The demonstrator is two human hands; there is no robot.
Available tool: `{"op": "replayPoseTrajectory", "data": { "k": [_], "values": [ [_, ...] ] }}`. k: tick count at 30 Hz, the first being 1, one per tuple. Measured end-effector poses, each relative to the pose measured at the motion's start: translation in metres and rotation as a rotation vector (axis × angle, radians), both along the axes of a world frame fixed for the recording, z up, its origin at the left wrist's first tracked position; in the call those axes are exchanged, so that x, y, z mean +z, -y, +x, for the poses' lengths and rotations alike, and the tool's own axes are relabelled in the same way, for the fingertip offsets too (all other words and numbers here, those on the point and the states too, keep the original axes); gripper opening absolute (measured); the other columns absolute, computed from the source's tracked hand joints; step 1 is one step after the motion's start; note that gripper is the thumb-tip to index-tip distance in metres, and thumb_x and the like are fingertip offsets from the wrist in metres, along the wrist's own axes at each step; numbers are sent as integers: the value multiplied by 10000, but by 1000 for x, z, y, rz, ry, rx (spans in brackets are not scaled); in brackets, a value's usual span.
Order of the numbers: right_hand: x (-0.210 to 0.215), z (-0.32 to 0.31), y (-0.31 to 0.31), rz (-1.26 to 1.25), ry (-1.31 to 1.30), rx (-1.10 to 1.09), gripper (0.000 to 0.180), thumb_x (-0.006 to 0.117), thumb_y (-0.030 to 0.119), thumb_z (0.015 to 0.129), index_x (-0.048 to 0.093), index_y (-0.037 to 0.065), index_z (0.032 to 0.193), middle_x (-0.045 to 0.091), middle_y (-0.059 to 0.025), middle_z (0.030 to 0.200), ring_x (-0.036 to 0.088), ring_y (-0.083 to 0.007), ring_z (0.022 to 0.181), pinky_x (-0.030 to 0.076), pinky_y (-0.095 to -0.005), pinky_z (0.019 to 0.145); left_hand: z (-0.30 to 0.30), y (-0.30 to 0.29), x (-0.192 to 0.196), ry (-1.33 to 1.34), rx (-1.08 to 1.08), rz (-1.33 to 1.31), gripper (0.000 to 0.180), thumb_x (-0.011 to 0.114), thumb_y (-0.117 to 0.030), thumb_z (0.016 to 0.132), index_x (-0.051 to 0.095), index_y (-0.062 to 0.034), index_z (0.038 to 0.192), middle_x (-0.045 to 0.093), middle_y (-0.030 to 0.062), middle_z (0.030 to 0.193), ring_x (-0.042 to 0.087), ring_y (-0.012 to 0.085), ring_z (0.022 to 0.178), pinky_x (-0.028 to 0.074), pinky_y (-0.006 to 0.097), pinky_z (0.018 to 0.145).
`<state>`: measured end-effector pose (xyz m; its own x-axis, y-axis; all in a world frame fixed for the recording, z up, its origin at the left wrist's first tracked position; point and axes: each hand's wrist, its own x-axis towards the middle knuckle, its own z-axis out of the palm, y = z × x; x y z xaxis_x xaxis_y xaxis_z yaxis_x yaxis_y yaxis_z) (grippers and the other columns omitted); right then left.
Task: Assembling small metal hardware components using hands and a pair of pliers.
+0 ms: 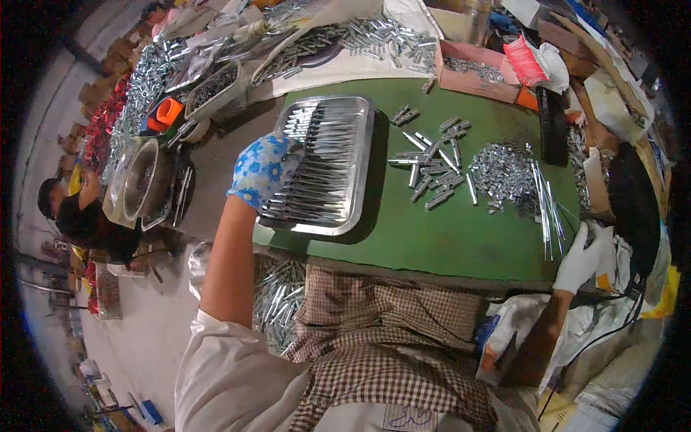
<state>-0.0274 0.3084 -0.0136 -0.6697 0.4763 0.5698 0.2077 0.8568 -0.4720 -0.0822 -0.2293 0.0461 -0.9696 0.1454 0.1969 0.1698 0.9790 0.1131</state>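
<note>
My left hand (263, 171), in a white glove with blue flowers, is over the left side of a shallow metal tray (366, 151). Its fingers are curled closed; what they grip is hidden. Thin pointed metal rods (332, 169) lie side by side in rows in the tray. At the table's right edge is my right hand (578, 261), in a white glove, fingers stretched out and apparently holding nothing. Long thin rods (547, 216) lie just left of it. Short metal cylinders (435, 169) and a heap of small metal pieces (502, 173) lie between tray and rods.
The green work surface (432, 248) carries these parts. Behind it stand a pink box (479, 72) of small parts and a pile of metal pieces (389, 36). A round bowl (147, 180) stands at left, with another person (90, 223) beyond. Rods (279, 302) fill a space below the table.
</note>
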Motion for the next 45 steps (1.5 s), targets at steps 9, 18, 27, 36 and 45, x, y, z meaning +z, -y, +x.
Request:
{"op": "replayPoseTrajectory", "data": {
  "k": [9, 18, 27, 36, 45],
  "values": [
    [38, 49, 90, -318, -216, 320, 261, 664, 150, 868, 628, -19, 1063, 689, -94, 1023, 646, -183, 908, 491, -324, 821, -1, -86, 1, -413, -298, -45, 169, 606, -132, 763, 667, -92, 916, 623, 98, 902, 617, 284, 876, 497, 406, 727],
    [20, 52, 115, -106, 128, 671, 170, 673, 62, 785, 696, 87, 951, 648, -110, 906, 607, -299, 842, 477, -388, 751, -25, -151, 3, 84, -342, -144, 172, 544, -127, 864, 600, -37, 999, 590, 144, 968, 594, 345, 921, 482, 433, 763],
    [22, 54, 108, 50, 226, 776, 170, 656, 51, 760, 664, 115, 917, 586, -71, 860, 573, -287, 826, 456, -393, 731, 70, -199, -43, -38, -587, 619, 337, 657, -124, 769, 570, -64, 1089, 572, 165, 940, 577, 382, 885, 492, 440, 748],
    [23, 52, 105, 92, 200, 743, 142, 671, 57, 748, 644, 112, 877, 590, -58, 850, 575, -281, 849, 452, -384, 759, 86, -227, -38, -16, -461, 368, 299, 681, -161, 739, 653, -103, 1031, 585, 83, 925, 557, 299, 872, 442, 429, 729],
    [22, 49, 103, 14, 208, 744, 127, 672, 52, 739, 649, 105, 852, 598, -56, 856, 571, -284, 846, 448, -389, 777, 86, -235, -40, -37, -408, 334, 256, 683, -173, 753, 665, -130, 1005, 584, 68, 906, 565, 279, 837, 447, 414, 717]
  ]
}}
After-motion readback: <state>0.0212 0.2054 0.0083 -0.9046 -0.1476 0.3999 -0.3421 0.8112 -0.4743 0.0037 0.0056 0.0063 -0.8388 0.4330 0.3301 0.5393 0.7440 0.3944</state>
